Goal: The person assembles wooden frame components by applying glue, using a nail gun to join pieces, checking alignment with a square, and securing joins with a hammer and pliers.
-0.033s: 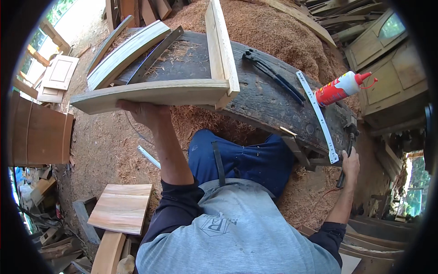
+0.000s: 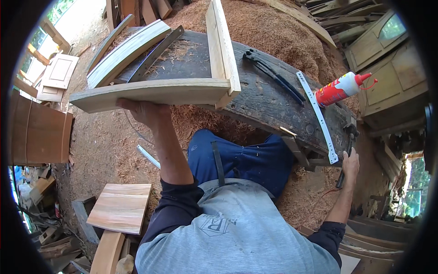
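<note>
My left hand (image 2: pixel 147 113) grips the lower edge of a wooden board (image 2: pixel 155 95), its fingers partly hidden behind the board. This board meets a second upright board (image 2: pixel 222 50) at a corner, forming an L-shaped wooden frame over the bench. At the bench's right end, my right hand (image 2: pixel 350 165) is closed round the dark handle of what looks like a hammer (image 2: pixel 351 131), its head at the bench edge. Left of that hand, a white perforated metal drawer slide (image 2: pixel 319 118) lies across the bench, with a red and white glue bottle (image 2: pixel 337 90) beside it.
Black long-handled pincers (image 2: pixel 276 78) lie on the dark workbench (image 2: pixel 269 98). A saw blade (image 2: pixel 157 52) and pale curved timber (image 2: pixel 127 55) occupy its far left. Wood shavings (image 2: pixel 273 27) heap behind it. A square wooden panel (image 2: pixel 119 208) sits at lower left; another slide (image 2: pixel 148 155) is low on the left.
The wooden frame has shifted very slightly to the right at its corner. Both hands keep their grips in nearly the same places.
</note>
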A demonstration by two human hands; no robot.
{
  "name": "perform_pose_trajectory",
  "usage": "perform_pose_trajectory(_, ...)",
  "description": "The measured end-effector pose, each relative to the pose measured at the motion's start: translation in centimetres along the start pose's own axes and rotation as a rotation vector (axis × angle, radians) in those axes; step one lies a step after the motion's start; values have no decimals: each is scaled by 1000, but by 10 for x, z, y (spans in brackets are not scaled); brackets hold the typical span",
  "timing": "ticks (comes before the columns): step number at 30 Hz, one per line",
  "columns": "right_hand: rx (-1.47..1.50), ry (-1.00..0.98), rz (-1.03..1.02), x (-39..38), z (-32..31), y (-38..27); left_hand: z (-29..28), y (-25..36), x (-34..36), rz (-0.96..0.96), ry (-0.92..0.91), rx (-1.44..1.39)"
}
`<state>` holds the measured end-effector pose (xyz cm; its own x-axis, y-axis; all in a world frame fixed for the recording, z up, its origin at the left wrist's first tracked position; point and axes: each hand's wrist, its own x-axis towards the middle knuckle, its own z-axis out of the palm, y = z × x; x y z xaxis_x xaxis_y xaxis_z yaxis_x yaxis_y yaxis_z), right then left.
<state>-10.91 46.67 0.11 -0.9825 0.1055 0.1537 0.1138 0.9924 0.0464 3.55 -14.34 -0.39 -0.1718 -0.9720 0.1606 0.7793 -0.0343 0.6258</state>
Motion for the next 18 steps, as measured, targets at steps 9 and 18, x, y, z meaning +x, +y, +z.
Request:
perform_pose_trajectory(9, 190, 94, -153, 7, 4, 41, 2, 2, 4, 24, 105, 88)
perform_pose_trajectory(18, 1181, -321, -739, -86, -131, -230, 1, 3, 4, -27, 148, 53)
